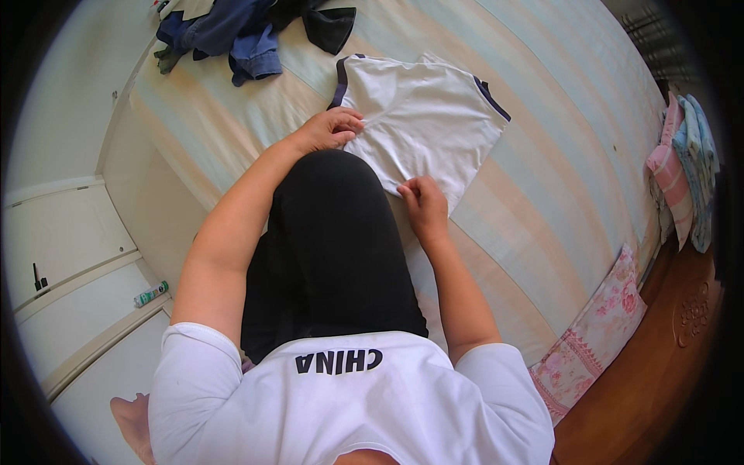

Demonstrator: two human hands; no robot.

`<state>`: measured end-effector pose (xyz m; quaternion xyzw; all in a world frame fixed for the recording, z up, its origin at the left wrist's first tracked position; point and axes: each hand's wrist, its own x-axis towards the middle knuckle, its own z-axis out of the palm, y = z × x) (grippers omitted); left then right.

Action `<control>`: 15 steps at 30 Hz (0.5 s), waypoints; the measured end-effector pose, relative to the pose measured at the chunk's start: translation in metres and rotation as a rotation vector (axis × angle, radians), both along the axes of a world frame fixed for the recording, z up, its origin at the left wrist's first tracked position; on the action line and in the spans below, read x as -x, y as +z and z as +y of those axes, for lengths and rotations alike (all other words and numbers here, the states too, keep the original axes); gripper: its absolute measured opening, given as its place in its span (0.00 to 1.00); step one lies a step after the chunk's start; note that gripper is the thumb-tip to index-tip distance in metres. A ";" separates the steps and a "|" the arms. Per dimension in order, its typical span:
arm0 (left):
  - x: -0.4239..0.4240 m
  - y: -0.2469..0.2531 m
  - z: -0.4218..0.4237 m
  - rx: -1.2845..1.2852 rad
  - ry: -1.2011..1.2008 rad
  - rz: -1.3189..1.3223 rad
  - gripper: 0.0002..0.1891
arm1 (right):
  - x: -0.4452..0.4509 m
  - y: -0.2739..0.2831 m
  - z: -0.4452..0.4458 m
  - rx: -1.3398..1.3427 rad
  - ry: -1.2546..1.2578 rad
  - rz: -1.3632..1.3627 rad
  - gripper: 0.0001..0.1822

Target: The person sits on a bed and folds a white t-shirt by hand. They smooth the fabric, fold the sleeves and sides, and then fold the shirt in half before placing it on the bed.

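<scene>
A white short-sleeved shirt (424,116) with dark navy sleeve trim lies spread on a bed with a striped sheet (523,232). Its trimmed sleeve ends point away from me at the left and right. My left hand (332,129) pinches the shirt's left edge between thumb and fingers, just beyond my bent knee. Nearer to me, my right hand (426,206) grips the near edge of the cloth between thumb and forefinger. Creases run across the fabric between the two hands. My knee, in black trousers (343,232), hides a bit of the near edge.
A heap of dark and blue clothes (226,35) lies at the far left of the bed. Folded bedding (686,168) is stacked at the right, beside a floral cloth (593,337) and a carved wooden headboard (657,360). A green-white tube (151,294) rests on a white cabinet (75,232).
</scene>
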<state>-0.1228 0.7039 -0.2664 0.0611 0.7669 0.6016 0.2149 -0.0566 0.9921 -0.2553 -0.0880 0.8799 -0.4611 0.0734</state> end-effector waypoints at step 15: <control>0.000 0.002 0.001 0.070 -0.016 0.096 0.13 | 0.007 -0.018 -0.017 -0.236 0.073 0.313 0.05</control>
